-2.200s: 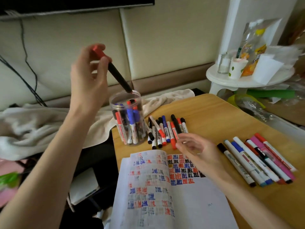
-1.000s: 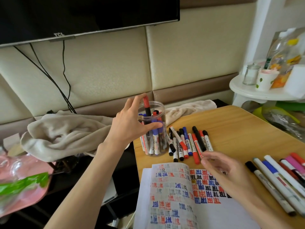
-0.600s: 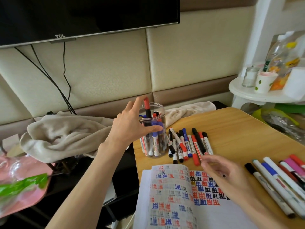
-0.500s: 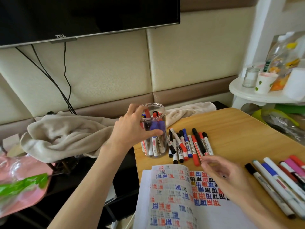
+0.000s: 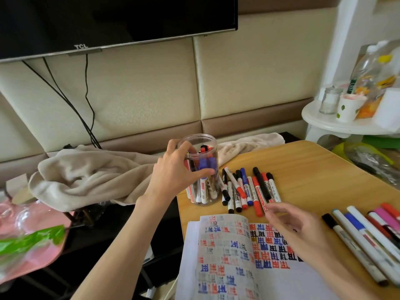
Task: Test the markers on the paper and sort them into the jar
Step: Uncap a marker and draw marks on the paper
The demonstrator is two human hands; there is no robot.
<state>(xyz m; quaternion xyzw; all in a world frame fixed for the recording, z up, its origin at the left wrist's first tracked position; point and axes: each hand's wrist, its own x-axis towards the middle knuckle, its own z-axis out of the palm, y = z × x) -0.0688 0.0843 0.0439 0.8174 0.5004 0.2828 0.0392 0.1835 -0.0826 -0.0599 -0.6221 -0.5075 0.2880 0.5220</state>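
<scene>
The jar (image 5: 206,189) is clear plastic and stands upright, with no lid, at the far left corner of the bench (image 5: 313,169). Its markers (image 5: 204,165) stand on end inside, with blue, red and black caps; how many there are cannot be counted through the wall. The left hand (image 5: 173,172) hides the jar's left side. Its grip is closed round the jar, the thumb lying across the near face and the fingers curled over the far side near the rim. The forearm reaches in from the near left.

Just right of the jar lies a loose heap of short markers (image 5: 246,189), overlapping, with their print too blurred to read. Near of them the paper (image 5: 227,256) lies open, covered in rows of red, blue and black test marks. Its near edge is cut off by the frame.

The right hand (image 5: 296,226) is over the paper's far right part and covers some marks. Its grip is loose, with the fingers bent and apart and holding nothing. The fingertips are near the heap's near ends; whether they touch cannot be told.

At the right, a row of longer markers (image 5: 368,234) runs out of frame. A beige blanket (image 5: 86,176) lies left of and beyond the bench.
</scene>
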